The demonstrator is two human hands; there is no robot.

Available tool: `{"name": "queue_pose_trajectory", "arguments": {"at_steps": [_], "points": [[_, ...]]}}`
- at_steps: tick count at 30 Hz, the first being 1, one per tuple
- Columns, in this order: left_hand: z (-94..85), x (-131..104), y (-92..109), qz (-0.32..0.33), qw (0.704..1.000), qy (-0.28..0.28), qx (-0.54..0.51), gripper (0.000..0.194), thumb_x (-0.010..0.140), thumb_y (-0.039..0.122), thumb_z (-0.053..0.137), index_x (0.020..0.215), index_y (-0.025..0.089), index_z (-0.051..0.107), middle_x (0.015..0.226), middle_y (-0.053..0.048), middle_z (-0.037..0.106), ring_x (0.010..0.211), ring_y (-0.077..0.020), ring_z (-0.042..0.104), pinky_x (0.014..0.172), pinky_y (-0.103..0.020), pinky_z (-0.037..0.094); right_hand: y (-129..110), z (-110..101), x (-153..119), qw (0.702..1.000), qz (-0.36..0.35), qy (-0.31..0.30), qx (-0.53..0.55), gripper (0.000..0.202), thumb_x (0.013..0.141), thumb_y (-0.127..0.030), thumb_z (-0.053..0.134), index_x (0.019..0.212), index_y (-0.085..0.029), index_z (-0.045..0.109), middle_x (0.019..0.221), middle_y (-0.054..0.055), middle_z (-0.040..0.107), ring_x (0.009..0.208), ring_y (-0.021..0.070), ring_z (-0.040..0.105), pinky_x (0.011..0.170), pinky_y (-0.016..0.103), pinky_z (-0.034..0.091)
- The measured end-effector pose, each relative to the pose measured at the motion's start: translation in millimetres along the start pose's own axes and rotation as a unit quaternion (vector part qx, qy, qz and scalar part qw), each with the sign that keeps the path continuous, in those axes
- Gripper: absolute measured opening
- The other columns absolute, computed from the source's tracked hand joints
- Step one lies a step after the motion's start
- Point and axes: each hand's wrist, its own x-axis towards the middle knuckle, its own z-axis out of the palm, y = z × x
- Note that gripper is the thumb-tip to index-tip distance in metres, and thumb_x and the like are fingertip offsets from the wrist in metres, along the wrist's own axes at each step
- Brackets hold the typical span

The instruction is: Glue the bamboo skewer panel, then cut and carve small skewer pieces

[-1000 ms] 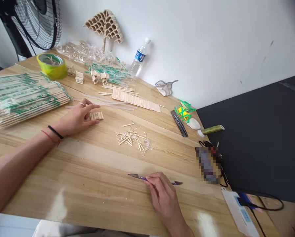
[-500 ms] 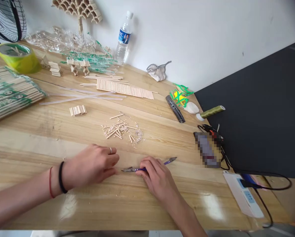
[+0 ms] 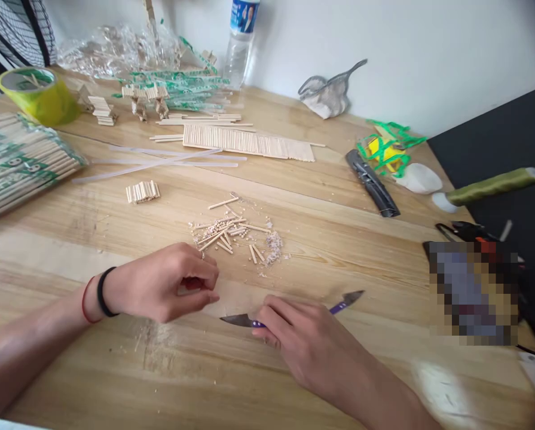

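My right hand (image 3: 294, 334) grips a double-ended knife (image 3: 237, 321) with a purple handle. One dark pointed blade extends left from my fingers, and the other end sticks out on the right. Left of that blade, my left hand (image 3: 173, 286) hovers over the tabletop, fingers curled and thumb drawn in close to them. Whether something small sits in that pinch is hidden. Just beyond the left hand lies a loose pile of short cut wooden sticks (image 3: 225, 230) with crumbs and dust around it. A row of short sticks set side by side (image 3: 142, 192) lies farther left.
A long panel of sticks (image 3: 244, 142) and clear glue sticks (image 3: 159, 161) lie farther back. Packaged sticks (image 3: 16, 164) and a tape roll (image 3: 38, 95) are at left. A bottle (image 3: 240, 54) stands by the wall. At right are a black stapler-like tool (image 3: 372, 184) and a pixelated object (image 3: 473, 292).
The view has moved closer and shifted, so things at right appear farther right. The knife stays in my right hand, its left blade now showing broader. My left hand stays curled near it.
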Motion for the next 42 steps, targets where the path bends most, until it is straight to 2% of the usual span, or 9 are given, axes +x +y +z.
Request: {"name": "queue_pose_trajectory", "arguments": {"at_steps": [2, 6, 12, 19, 27, 31, 35, 38, 42], "points": [[6.5, -2, 2, -0.002, 1.0, -0.007, 0.024, 0.037, 0.094, 0.034, 0.062, 0.061, 0.024, 0.05, 0.06, 0.001, 0.054, 0.054, -0.014, 0.047, 0.052, -0.034, 0.033, -4, 3, -3, 1.0, 0.01, 0.002, 0.02, 0.032, 0.111, -0.024, 0.037, 0.088, -0.021, 0.06, 0.074, -0.002, 0.062, 0.061, 0.0143, 0.056, 0.057, 0.032, 0.034], [23.0, -5, 3, 0.0, 0.994, -0.011, 0.112, 0.043, 0.088, 0.049, 0.072, 0.059, 0.025, 0.051, 0.056, 0.001, 0.056, 0.051, -0.015, 0.049, 0.05, -0.038, 0.029, -10, 7, -5, 0.998, 0.042, 0.036, -0.015, 0.038, 0.111, -0.035, 0.039, 0.081, -0.024, 0.059, 0.068, -0.002, 0.061, 0.053, 0.0147, 0.053, 0.052, 0.035, 0.029], [38.7, -5, 2, 0.029, 0.981, 0.02, 0.191, 0.041, 0.099, 0.04, 0.058, 0.061, 0.024, 0.052, 0.055, 0.0, 0.057, 0.049, -0.0152, 0.049, 0.05, -0.038, 0.023, -16, 11, -1, 0.994, 0.091, 0.047, -0.03, 0.04, 0.109, -0.037, 0.042, 0.076, -0.024, 0.061, 0.067, 0.001, 0.06, 0.055, 0.0158, 0.052, 0.052, 0.035, 0.027], [46.1, -6, 2, 0.016, 0.979, 0.03, 0.203, 0.039, 0.102, 0.036, 0.051, 0.064, 0.024, 0.051, 0.058, -0.001, 0.059, 0.051, -0.0161, 0.051, 0.052, -0.036, 0.029, -18, 10, 2, 0.994, 0.102, 0.045, -0.014, 0.04, 0.109, -0.033, 0.041, 0.075, -0.023, 0.059, 0.066, 0.001, 0.059, 0.057, 0.0153, 0.052, 0.054, 0.033, 0.028], [42.9, -5, 2, 0.034, 0.977, 0.027, 0.21, 0.038, 0.103, 0.034, 0.049, 0.066, 0.024, 0.054, 0.059, 0.0, 0.059, 0.052, -0.0153, 0.05, 0.051, -0.037, 0.028, -15, 12, 0, 0.993, 0.095, 0.062, -0.028, 0.04, 0.11, -0.033, 0.042, 0.075, -0.023, 0.057, 0.065, 0.0, 0.056, 0.058, 0.0153, 0.05, 0.055, 0.033, 0.029], [38.0, -5, 2, 0.057, 0.977, 0.044, 0.199, 0.033, 0.098, 0.023, 0.053, 0.066, 0.022, 0.054, 0.058, 0.002, 0.056, 0.05, -0.0135, 0.046, 0.051, -0.036, 0.026, -17, 10, 1, 0.992, 0.11, 0.057, -0.024, 0.038, 0.109, -0.032, 0.044, 0.075, -0.022, 0.058, 0.066, 0.0, 0.057, 0.058, 0.0151, 0.05, 0.055, 0.033, 0.029], [30.0, -3, 2, 0.06, 0.991, 0.05, 0.112, 0.033, 0.091, 0.009, 0.055, 0.06, 0.02, 0.048, 0.056, 0.005, 0.047, 0.049, -0.0105, 0.038, 0.051, -0.033, 0.025, -20, 10, 0, 0.99, 0.131, 0.057, -0.022, 0.039, 0.109, -0.031, 0.044, 0.074, -0.022, 0.058, 0.067, -0.001, 0.056, 0.059, 0.0149, 0.049, 0.056, 0.033, 0.027], [24.6, -1, 2, 0.051, 0.997, 0.054, 0.038, 0.039, 0.091, 0.006, 0.055, 0.058, 0.019, 0.04, 0.054, 0.007, 0.039, 0.05, -0.0087, 0.032, 0.052, -0.029, 0.027, -22, 11, 0, 0.988, 0.136, 0.064, -0.023, 0.039, 0.108, -0.031, 0.044, 0.073, -0.021, 0.058, 0.067, -0.001, 0.054, 0.058, 0.0147, 0.047, 0.055, 0.032, 0.026], [22.2, 1, 1, 0.055, 0.997, 0.054, 0.014, 0.037, 0.089, 0.003, 0.055, 0.06, 0.019, 0.038, 0.056, 0.008, 0.036, 0.051, -0.0079, 0.03, 0.053, -0.027, 0.026, -24, 14, 0, 0.986, 0.151, 0.072, -0.029, 0.037, 0.108, -0.031, 0.047, 0.074, -0.021, 0.059, 0.067, -0.002, 0.055, 0.058, 0.0147, 0.047, 0.055, 0.032, 0.025]]}}
